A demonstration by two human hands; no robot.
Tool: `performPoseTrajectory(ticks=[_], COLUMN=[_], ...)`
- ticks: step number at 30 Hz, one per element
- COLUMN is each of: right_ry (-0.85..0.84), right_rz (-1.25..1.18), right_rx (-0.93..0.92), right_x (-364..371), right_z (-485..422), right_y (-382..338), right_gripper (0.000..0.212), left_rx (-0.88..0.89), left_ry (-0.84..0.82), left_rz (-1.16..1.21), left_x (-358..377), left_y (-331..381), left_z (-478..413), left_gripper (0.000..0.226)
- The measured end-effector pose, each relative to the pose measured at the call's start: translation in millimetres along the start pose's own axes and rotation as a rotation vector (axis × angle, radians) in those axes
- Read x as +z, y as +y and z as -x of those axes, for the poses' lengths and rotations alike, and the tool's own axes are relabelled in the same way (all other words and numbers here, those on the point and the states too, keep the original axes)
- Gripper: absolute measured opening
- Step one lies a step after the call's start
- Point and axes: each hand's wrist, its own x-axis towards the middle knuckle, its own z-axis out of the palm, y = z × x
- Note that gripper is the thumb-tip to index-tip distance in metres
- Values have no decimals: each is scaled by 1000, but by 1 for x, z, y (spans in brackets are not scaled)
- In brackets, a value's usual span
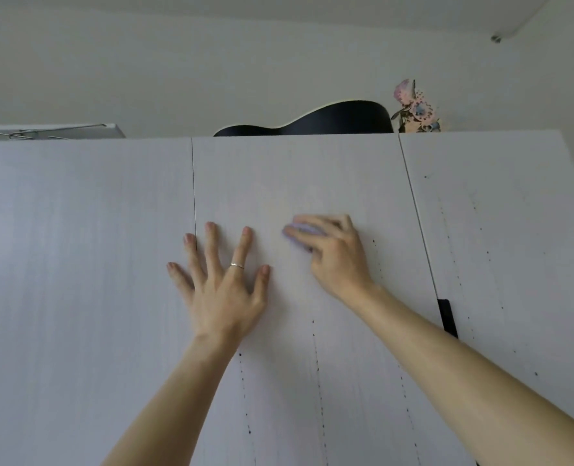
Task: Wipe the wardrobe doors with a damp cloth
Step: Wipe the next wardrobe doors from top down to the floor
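Left hand [223, 294] flat, fingers [211, 245] spread, on upright middle door [295, 173]; right hand [334, 255] grips blurred lilac cloth [295, 233] against it.

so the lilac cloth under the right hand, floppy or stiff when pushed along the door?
Probably floppy: the cloth sits wadded under the right hand. Likely light, being so small. Should slide easily on the smooth door.

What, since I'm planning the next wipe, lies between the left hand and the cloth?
Only bare door, per the head view, separates left hand and cloth.
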Motion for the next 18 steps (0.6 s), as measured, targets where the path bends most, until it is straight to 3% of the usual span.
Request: performPoseTrajectory(ticks=[3,6,10,13,16,18], right_ry=[35,20,-65,-168,-187,-131], right_rz=[2,14,-41,-71,-16,21], right_rx=[171,221,-1,-195,-279,-192], right_x=[0,3,3,-19,-32,-37], right_z=[-48,-50,30,77,47,6], right_y=[17,13,-8,1,31,58], right_gripper=[46,54,53,57,43,47], left_rx=[9,29,11,104,200,193], left_ry=[0,-3,41,23,-61,-78], left_rz=[-30,-75,-30,-60,-123,-160], left_x=[-2,-2,-1,-4,-5,-3], left_y=[-2,-5,7,26,47,56], left_z=[-1,-4,-3,-4,-13,-17], left_gripper=[71,72,72,69,68,69])
